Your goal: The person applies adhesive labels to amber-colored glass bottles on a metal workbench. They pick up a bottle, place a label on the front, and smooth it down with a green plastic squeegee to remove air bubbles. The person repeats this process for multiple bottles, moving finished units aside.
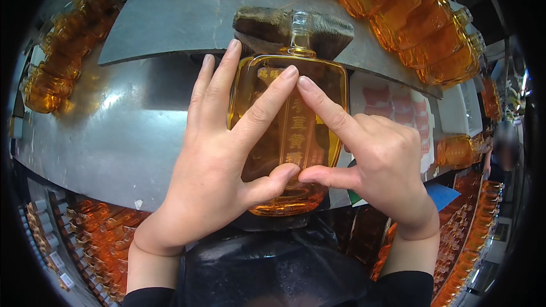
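A flat rectangular glass bottle full of amber liquid lies on its back on the metal table, its clear neck pointing away and resting against a dark worn wooden block. My left hand lies over the bottle's left half, index fingertip near the top and thumb at the lower part. My right hand covers the right half in the same way. The two index fingertips and the two thumbs nearly meet over the bottle's front, framing its raised characters.
Many identical amber bottles lie in rows at the back right, more bottles at the left, and crates of them below the table. A sheet of red-and-white labels lies to the right. A grey slab sits behind.
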Demonstrator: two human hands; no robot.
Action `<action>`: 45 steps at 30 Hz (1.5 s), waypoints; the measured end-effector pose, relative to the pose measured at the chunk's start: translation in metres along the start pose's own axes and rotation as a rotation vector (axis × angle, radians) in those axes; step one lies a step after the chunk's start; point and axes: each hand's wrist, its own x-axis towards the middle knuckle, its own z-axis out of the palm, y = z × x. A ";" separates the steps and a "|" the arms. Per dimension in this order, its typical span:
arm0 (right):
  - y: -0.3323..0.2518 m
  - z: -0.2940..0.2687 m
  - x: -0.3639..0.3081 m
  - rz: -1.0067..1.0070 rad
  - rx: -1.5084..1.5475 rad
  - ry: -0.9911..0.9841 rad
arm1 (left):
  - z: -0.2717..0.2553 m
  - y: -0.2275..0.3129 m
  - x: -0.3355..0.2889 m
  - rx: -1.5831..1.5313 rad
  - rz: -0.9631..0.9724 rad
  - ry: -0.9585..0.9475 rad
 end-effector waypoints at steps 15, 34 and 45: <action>0.044 0.000 -0.001 0.337 1.036 0.136 | -0.002 -0.009 -0.016 -0.352 -0.087 0.064; 0.083 0.017 -0.023 0.591 1.824 0.110 | 0.012 0.012 -0.008 -0.051 -0.062 0.029; 0.018 -0.012 -0.002 0.069 0.761 0.320 | 0.014 0.006 -0.010 -0.128 -0.018 0.035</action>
